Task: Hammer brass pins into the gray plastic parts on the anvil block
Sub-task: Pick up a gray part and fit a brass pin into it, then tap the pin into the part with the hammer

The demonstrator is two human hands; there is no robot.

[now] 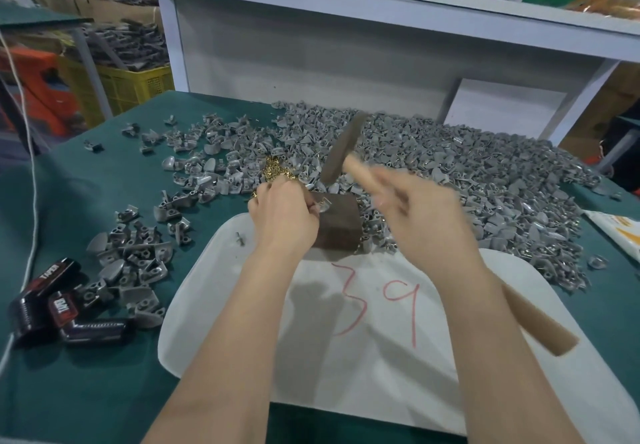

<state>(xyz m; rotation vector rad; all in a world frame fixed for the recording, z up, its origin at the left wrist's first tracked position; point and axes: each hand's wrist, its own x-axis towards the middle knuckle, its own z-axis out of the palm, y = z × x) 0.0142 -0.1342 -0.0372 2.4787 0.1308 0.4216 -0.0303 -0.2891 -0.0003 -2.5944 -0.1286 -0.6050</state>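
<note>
Left hand (282, 215) pinches gray part (322, 207) steady on block (337, 223); right hand (420, 222) grasps raised hammer (341, 152) to strike.

Right hand (427, 216) and hammer (341, 152) are blurring, fingers (391, 201) not resolving. Left hand (284, 218) is hiding most of gray part (323, 207) on anvil block (337, 227).
</note>
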